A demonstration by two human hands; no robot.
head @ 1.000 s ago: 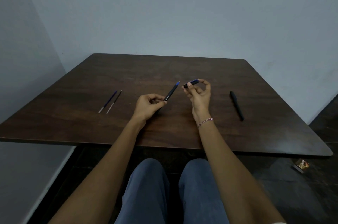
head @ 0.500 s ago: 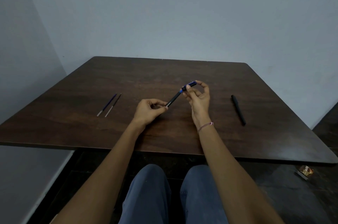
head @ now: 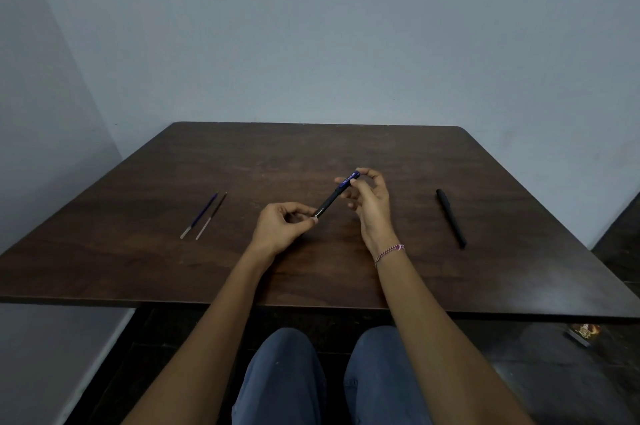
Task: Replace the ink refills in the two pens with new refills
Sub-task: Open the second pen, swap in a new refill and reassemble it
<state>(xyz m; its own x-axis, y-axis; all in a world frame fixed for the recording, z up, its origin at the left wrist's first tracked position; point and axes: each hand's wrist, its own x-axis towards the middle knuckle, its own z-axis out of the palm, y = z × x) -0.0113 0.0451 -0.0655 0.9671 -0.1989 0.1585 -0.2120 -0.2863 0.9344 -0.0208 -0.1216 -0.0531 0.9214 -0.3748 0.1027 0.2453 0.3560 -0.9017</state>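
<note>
Above the middle of the wooden table (head: 311, 154), the left hand (head: 282, 228) pinches the lower end of the blue-and-black pen (head: 334, 197) and the right hand (head: 369, 202) its blue top, probably twisting the halves, which needs opposite turns; two refills (head: 204, 215) and the black pen (head: 450, 218) lie aside.

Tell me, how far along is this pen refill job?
Possibly done: a black pen lies whole at the right of the table. In hand: the left hand and right hand pinch the ends of the second pen, which looks closed. Left: unclear; two loose refills lie at the left, old or new I cannot tell.
</note>
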